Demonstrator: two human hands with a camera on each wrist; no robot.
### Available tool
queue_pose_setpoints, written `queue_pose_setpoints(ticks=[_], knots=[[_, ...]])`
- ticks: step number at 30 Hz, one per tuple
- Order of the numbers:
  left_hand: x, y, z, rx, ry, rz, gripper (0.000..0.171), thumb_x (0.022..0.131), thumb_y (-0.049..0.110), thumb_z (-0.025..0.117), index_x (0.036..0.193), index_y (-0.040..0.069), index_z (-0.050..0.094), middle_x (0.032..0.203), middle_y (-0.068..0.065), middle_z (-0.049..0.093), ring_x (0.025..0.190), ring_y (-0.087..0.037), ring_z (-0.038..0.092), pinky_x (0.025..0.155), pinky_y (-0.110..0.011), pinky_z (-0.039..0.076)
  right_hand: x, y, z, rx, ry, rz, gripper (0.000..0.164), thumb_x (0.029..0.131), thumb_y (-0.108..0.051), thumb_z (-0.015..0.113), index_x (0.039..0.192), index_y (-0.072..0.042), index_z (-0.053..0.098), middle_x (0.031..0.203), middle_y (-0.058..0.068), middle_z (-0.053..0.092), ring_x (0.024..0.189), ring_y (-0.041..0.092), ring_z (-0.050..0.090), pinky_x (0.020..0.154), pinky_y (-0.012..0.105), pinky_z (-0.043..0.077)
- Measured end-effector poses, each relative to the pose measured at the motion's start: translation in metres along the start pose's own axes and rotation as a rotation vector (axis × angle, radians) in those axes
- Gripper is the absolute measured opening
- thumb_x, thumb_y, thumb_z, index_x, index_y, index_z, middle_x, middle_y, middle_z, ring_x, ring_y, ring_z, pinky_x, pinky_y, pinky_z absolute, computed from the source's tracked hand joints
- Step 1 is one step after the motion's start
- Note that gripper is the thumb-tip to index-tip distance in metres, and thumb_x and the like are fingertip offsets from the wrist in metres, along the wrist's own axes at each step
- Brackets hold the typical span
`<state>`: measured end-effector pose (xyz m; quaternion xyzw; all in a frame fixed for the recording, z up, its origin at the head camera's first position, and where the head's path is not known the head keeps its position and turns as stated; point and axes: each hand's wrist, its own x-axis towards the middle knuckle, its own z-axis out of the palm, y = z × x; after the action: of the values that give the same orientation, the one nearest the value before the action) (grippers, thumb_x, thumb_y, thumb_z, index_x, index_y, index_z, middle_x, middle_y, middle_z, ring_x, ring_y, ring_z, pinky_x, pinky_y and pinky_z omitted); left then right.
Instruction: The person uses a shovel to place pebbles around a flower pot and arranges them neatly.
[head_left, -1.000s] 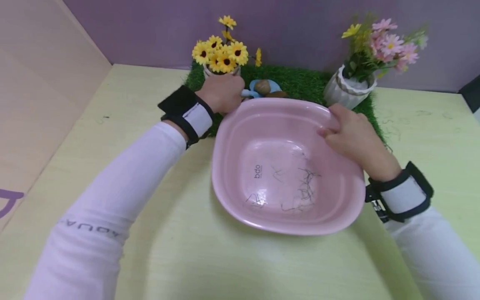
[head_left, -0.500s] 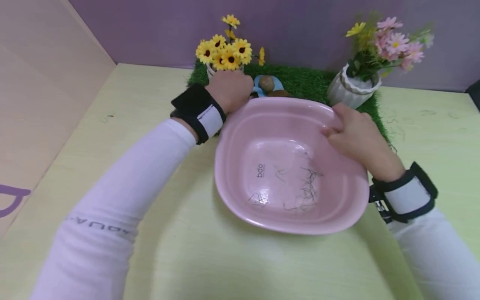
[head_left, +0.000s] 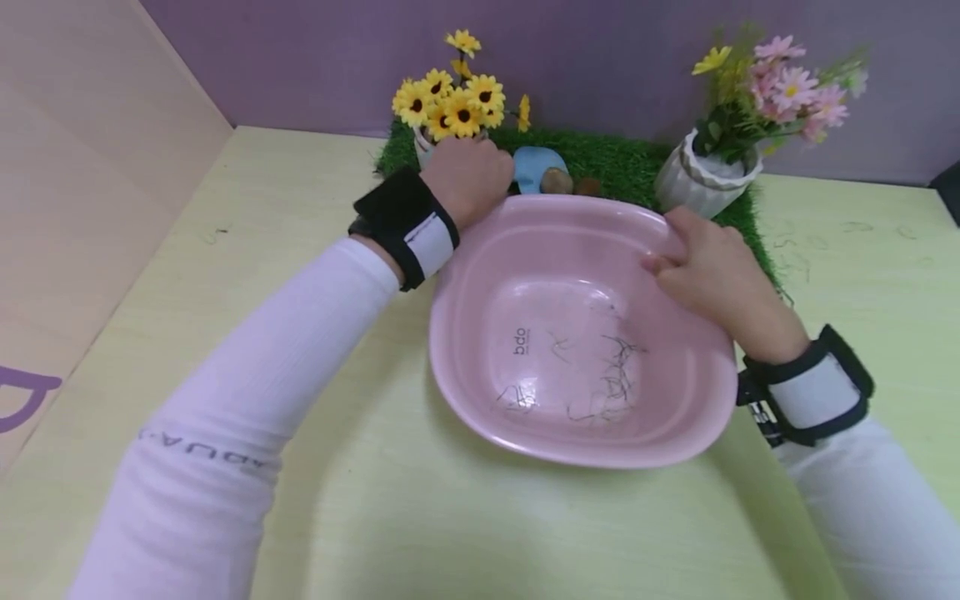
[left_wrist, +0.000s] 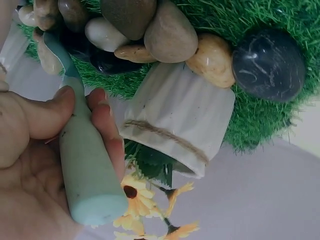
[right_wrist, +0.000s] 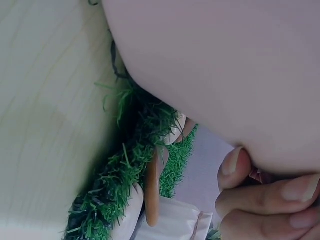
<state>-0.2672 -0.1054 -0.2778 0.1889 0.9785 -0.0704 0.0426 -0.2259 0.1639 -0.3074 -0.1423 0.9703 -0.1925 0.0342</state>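
Observation:
In my left hand (head_left: 471, 179) I grip a small trowel by its pale blue-green handle (left_wrist: 90, 165); thumb and fingers wrap round it. The trowel's light blue blade (head_left: 534, 165) shows just beyond the basin rim, tipped beside a brownish stone (head_left: 557, 181) and a reddish-brown stone (head_left: 588, 187). My right hand (head_left: 712, 271) pinches the upper right rim of a pink basin (head_left: 577, 454), thumb inside, fingers outside. The basin leans toward me, with loose dark grass strands (head_left: 617, 375) on its bottom. Part of the stones is hidden behind the basin.
An artificial grass mat (head_left: 615, 162) lies along the purple wall. On it stand a pot of yellow flowers (head_left: 463, 108) and a tilted white pot (head_left: 697, 183) of pink flowers. Several smooth stones, one a black stone (left_wrist: 270, 65), lie near the yellow flowers' pot.
My left hand has moved slightly right and turned the trowel; the stone that was on its blade now lies beside it, nearer the basin. My right hand keeps its grip on the basin.

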Motion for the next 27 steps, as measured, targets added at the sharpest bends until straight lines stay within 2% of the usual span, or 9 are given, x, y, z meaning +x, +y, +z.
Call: queue_pose_setpoints(ticks=[6,9,21,25,27], knots=[[0.000,0.001,0.004,0.051,0.082,0.010,0.038,0.105,0.008,0.031,0.069,0.010,0.043,0.068,-0.006,0.042,0.066,-0.020,0.048,0.061,-0.033,0.041,0.000,0.000,0.000,-0.005,-0.001,-0.003,0.030,0.092,-0.021,0.062,0.111,-0.001,0.052,0.084,0.020,0.058,0.071,0.033,0.057,0.056,0.035,0.043],[-0.001,0.002,0.007,0.092,0.142,0.016,0.041,0.104,0.006,0.031,0.064,0.012,0.035,0.064,-0.004,0.035,0.062,-0.018,0.042,0.058,-0.032,0.037,0.000,-0.001,0.000,-0.005,-0.006,-0.001,0.031,0.092,-0.021,0.062,0.112,-0.001,0.052,0.085,0.020,0.058,0.070,0.033,0.057,0.055,0.035,0.044],[-0.004,0.008,0.016,0.209,0.341,0.030,0.043,0.103,0.003,0.032,0.061,0.012,0.033,0.060,-0.003,0.032,0.059,-0.016,0.037,0.058,-0.031,0.035,0.000,0.000,0.000,0.000,-0.009,0.003,0.028,0.092,-0.021,0.062,0.109,-0.001,0.051,0.084,0.020,0.057,0.069,0.032,0.058,0.055,0.035,0.045],[-0.004,0.009,0.017,0.241,0.364,0.024,0.044,0.104,0.002,0.032,0.061,0.013,0.033,0.060,-0.002,0.032,0.058,-0.015,0.036,0.056,-0.029,0.031,0.000,-0.001,0.000,-0.001,-0.002,0.000,0.028,0.092,-0.021,0.062,0.109,-0.001,0.052,0.084,0.020,0.058,0.070,0.033,0.058,0.055,0.035,0.045],[-0.004,0.009,0.018,0.252,0.366,0.020,0.043,0.104,0.003,0.032,0.062,0.012,0.037,0.061,-0.002,0.037,0.058,-0.015,0.040,0.056,-0.029,0.034,0.000,-0.001,0.001,0.001,0.001,-0.003,0.028,0.092,-0.021,0.062,0.109,-0.001,0.052,0.084,0.021,0.058,0.070,0.033,0.058,0.055,0.036,0.045]])
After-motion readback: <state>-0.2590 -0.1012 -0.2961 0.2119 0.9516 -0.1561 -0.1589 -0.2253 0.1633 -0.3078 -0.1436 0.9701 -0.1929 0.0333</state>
